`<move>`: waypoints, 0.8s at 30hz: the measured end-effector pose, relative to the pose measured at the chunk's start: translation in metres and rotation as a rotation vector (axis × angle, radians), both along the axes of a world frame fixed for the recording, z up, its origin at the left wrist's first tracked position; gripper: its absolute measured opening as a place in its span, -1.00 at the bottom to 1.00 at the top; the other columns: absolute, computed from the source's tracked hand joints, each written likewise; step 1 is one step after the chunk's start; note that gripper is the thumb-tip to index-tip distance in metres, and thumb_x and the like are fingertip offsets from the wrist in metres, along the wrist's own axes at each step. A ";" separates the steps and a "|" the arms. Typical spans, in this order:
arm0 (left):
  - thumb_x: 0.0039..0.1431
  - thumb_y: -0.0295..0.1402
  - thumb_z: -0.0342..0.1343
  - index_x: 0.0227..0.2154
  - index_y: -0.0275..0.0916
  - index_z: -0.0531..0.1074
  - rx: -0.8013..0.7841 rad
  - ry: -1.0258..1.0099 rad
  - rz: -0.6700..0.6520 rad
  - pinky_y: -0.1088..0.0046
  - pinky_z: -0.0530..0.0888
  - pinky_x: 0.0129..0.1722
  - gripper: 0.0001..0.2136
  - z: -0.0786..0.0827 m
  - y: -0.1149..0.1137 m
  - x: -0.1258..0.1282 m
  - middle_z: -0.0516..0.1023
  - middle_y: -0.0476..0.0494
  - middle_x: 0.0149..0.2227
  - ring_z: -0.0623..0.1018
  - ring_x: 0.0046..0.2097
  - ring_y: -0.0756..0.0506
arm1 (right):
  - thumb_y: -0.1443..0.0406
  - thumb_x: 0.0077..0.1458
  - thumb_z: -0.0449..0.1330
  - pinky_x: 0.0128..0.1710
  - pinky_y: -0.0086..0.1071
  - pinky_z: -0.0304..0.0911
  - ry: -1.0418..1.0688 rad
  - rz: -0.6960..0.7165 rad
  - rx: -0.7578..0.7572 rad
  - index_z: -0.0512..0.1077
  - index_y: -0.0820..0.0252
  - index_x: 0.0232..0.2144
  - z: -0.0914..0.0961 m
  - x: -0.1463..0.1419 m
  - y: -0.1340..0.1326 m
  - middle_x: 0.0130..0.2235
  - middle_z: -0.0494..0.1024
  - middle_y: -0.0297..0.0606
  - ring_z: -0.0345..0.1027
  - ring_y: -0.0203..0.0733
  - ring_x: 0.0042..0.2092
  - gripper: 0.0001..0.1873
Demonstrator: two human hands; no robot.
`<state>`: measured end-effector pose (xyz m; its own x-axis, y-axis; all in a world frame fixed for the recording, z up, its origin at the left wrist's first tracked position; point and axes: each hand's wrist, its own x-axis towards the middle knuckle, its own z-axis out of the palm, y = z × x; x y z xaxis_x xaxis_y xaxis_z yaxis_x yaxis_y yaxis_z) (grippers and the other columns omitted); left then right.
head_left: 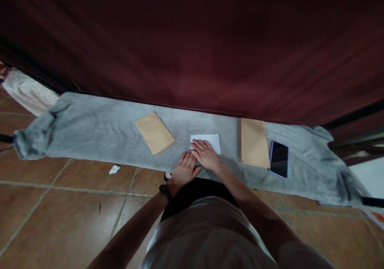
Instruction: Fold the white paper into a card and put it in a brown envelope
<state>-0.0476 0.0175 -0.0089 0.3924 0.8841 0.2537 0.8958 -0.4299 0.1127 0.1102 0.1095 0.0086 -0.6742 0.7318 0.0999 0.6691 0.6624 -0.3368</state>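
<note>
A white sheet of paper (212, 142), perhaps folded, lies on the grey cloth-covered bench in front of me. My right hand (205, 154) rests flat on its left part, fingers stretched out. Beside it, my left hand (184, 169) lies with fingers extended at the paper's lower left corner, its fingertips close to or touching the right hand. A single brown envelope (155, 133) lies tilted to the left of the paper. On the right, more brown envelopes (255, 143) appear stacked. What is under my palms is hidden.
A phone (279, 159) with a dark screen lies right of the stacked envelopes. The grey cloth (99, 129) covers the long narrow bench. Behind it hangs a dark red curtain (192, 53). A crumpled white scrap (114, 169) is on the tiled floor (81, 213).
</note>
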 end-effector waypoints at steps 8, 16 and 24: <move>0.41 -0.20 -0.07 0.30 -0.45 0.26 -0.008 -0.020 0.001 0.04 0.25 0.38 -0.47 0.005 0.000 0.001 0.36 -0.44 0.31 0.29 0.38 -0.28 | 0.14 0.46 -0.13 0.44 -0.04 -0.14 -0.005 -0.080 0.030 0.21 0.08 0.37 -0.006 -0.009 0.022 0.43 0.16 -0.28 -0.01 -0.09 0.44 -0.47; 0.41 -0.21 -0.06 0.31 -0.42 0.24 -0.004 -0.002 0.007 0.05 0.23 0.39 -0.47 0.007 0.000 0.002 0.34 -0.41 0.32 0.28 0.39 -0.27 | 0.14 0.45 -0.14 0.44 -0.05 -0.11 0.000 -0.218 0.035 0.20 0.23 0.37 -0.004 -0.007 0.026 0.43 0.13 -0.15 0.01 -0.03 0.44 -0.43; 0.41 -0.23 -0.08 0.37 -0.39 0.16 0.010 -0.033 0.002 0.02 0.23 0.39 -0.45 0.004 -0.001 0.002 0.30 -0.40 0.34 0.26 0.39 -0.26 | 0.15 0.45 -0.09 0.43 0.02 -0.11 -0.021 -0.221 0.075 0.23 0.11 0.36 -0.009 0.028 -0.008 0.43 0.14 -0.18 0.01 -0.01 0.43 -0.47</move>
<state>-0.0455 0.0167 -0.0053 0.3817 0.8824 0.2749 0.8926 -0.4291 0.1380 0.1377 0.1011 -0.0006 -0.5005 0.8531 0.1476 0.8071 0.5215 -0.2768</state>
